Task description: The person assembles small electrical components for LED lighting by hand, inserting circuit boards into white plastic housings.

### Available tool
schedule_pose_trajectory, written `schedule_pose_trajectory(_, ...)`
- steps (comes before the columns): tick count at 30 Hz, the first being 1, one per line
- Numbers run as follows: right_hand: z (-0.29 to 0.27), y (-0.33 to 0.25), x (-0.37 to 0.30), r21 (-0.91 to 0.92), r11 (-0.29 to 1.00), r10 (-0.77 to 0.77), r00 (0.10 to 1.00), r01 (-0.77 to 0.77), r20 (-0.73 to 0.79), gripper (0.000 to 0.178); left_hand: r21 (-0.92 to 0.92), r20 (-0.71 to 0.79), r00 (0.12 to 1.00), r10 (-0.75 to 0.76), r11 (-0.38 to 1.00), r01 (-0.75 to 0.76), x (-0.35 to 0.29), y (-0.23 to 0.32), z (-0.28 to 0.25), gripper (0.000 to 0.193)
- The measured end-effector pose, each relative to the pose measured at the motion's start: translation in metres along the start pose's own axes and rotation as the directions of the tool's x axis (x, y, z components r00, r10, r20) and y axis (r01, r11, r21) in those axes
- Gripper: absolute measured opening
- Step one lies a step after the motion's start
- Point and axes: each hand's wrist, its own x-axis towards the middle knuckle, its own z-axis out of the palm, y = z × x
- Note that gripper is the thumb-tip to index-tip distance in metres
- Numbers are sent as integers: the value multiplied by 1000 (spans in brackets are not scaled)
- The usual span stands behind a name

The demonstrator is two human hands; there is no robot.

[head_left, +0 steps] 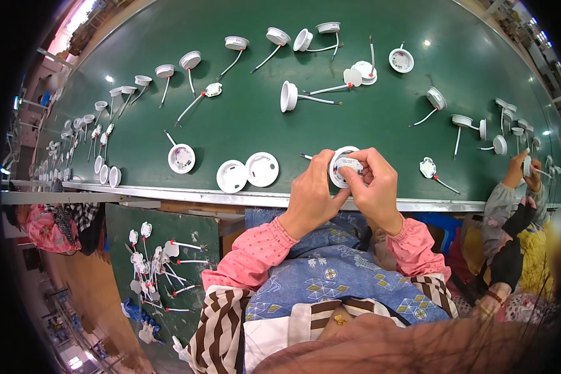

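Just above the table's front edge, my two hands are closed around a white round lamp housing (334, 177). My left hand (310, 194) grips its left side, fingers bent against the rim. Inside the housing lies a small white round board (350, 166), pinched at its right side by the thumb and fingers of my right hand (376, 187). A short cable end (306, 156) pokes out left of my left hand. Two white round covers (262, 169) lie left of my hands. A loose board with a cable (427, 167) lies to their right.
Housings with cables (277, 36) are spread over the green table (243, 124), many in a line toward the left. A lower green surface (193, 268) at left carries a heap of wired boards (144, 265). At right, a co-worker's hands (515, 169) hold a white part.
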Motion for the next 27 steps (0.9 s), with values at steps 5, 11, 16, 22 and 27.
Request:
schedule_pose_trajectory(5,-5,-16,3,-109,994,-16,999,19,29,17,-83,-24,1000,-5,997,3,-3,0,1,74)
schedule_pose_trajectory(11,-4,-24,1,-81,994,-65,997,68,30,15,-326,111,992,-64,940,97,-3,-1,-12,81)
schedule_pose_trajectory(16,-7,-35,-1,-142,984,-98,994,106,56,12,-599,253,958,-131,757,262,-1,-6,-33,66)
schedule_pose_trajectory(22,-4,-41,-3,-162,976,-141,988,148,54,10,-561,301,931,-205,752,347,5,-15,-40,51)
schedule_pose_trajectory(27,-2,-39,-3,-157,971,-174,983,182,67,9,-533,252,949,-189,791,300,4,-25,-35,43)
